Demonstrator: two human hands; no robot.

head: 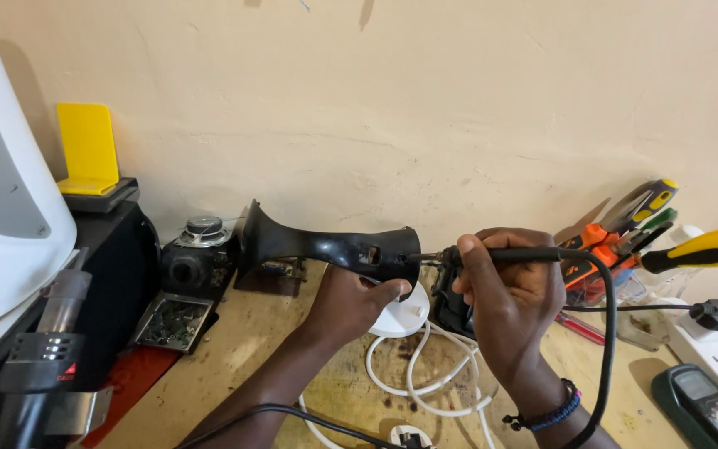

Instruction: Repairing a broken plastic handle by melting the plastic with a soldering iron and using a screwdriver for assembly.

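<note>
My left hand (351, 303) grips a black, trumpet-shaped plastic handle piece (317, 243) from below and holds it level above the bench, flared end to the left. My right hand (508, 287) is closed around a black soldering iron (500, 255) whose tip meets the open right end of the black piece. The iron's black cable (607, 333) loops down past my right wrist. Under both hands lies a round white base (400, 318) with a coiled white cord (425, 374).
A white appliance body (2, 191) and a heat gun (43, 349) stand at left, with a yellow stand (86, 150) on a black box. A small speaker (201, 241) sits behind. Screwdrivers and pliers (641, 224), a white power strip (712, 349) and a multimeter (704, 403) are at right.
</note>
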